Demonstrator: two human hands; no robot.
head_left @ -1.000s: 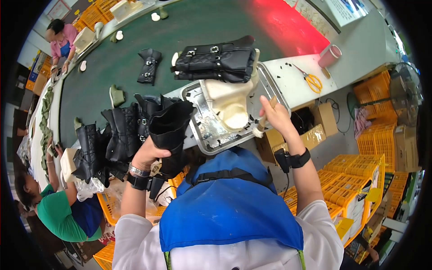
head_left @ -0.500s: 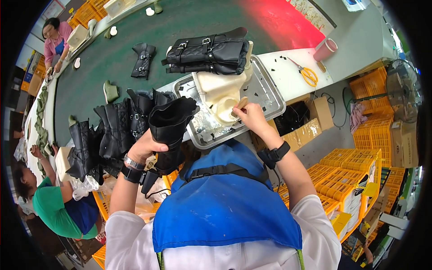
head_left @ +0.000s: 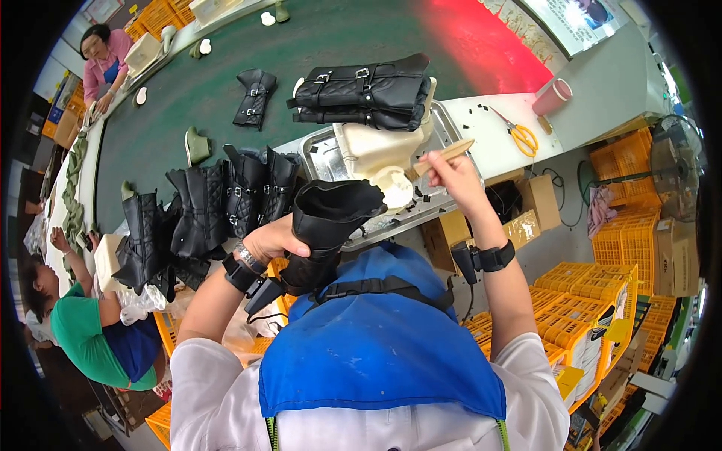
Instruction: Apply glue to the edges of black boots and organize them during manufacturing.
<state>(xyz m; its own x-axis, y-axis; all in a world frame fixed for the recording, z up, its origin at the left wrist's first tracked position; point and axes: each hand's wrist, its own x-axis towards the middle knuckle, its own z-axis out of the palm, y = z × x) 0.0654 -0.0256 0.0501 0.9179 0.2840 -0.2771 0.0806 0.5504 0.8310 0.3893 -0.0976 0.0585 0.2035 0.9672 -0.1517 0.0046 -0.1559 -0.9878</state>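
Black boot upper [head_left: 328,228], gripped by the curled left hand [head_left: 275,242] beside the metal tray [head_left: 322,155], tilts mouth-up, seemingly for access; the right hand [head_left: 453,177] pinches a wooden-handled brush [head_left: 457,148] at a cream container [head_left: 396,192].

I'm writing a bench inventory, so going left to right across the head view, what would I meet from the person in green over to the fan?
Person in green, olive shoe, buckled black boot lying down, held black boot, right hand, orange-handled scissors, pink cup, fan.
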